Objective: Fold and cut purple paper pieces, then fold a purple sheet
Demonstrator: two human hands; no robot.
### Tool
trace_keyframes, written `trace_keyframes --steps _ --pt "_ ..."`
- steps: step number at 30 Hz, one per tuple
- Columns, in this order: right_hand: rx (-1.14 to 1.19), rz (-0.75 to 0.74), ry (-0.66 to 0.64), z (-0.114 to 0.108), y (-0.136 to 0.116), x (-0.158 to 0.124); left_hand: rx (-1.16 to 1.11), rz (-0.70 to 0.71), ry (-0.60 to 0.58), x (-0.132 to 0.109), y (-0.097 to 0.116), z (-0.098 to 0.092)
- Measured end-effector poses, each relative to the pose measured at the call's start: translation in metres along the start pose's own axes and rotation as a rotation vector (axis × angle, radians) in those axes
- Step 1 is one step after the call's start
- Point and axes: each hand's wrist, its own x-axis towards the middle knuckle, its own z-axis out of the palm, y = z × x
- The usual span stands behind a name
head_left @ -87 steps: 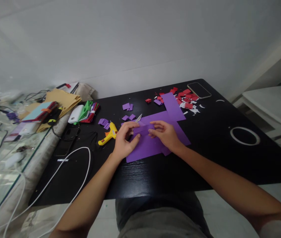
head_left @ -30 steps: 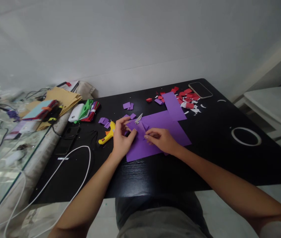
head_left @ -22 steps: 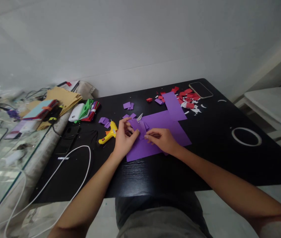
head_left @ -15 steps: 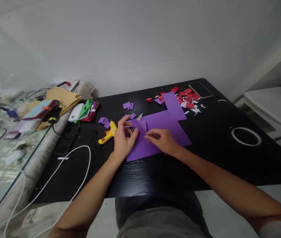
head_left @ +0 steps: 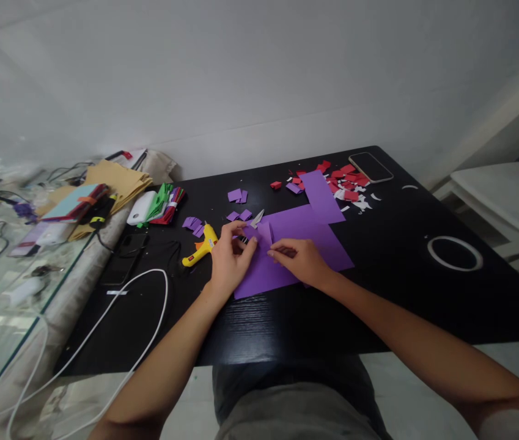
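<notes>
A small folded piece of purple paper (head_left: 265, 232) stands between my hands, above a larger purple sheet (head_left: 305, 238) on the black table. My left hand (head_left: 232, 256) is curled with its thumb and forefinger at the left side of the piece. At the lower right edge, my right hand (head_left: 302, 260) pinches the same piece between thumb and fingertips. The tips of a pair of scissors (head_left: 258, 219) show just beyond the left hand; their handles are mostly hidden. Beside the left hand lies a yellow glue gun (head_left: 200, 247).
Small purple pieces (head_left: 192, 225) lie near the glue gun. A purple strip (head_left: 322, 195), red and white scraps (head_left: 348, 180) and a phone (head_left: 371, 167) are at the back right. A tape roll (head_left: 455, 253) lies right, a white cable (head_left: 166, 293) left.
The left forefinger has dropped a little, and the left part of the purple paper has lowered. More of the scissors and the small pieces behind it show. The right hand has barely moved.
</notes>
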Motion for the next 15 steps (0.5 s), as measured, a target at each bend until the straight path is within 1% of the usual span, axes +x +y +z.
trace_keyframes --steps 7,12,15 --pt "-0.027 -0.013 0.011 -0.0003 -0.0001 0.0003 -0.036 -0.054 0.014 -0.0009 -0.0011 0.0001" --pt "-0.039 -0.011 0.012 -0.0007 -0.0004 0.0007 -0.043 -0.047 0.005 -0.0006 0.0008 -0.0008" --pt "-0.056 -0.008 0.017 -0.0004 0.0003 0.0010 -0.031 -0.029 0.018 0.0000 0.0019 -0.0011"
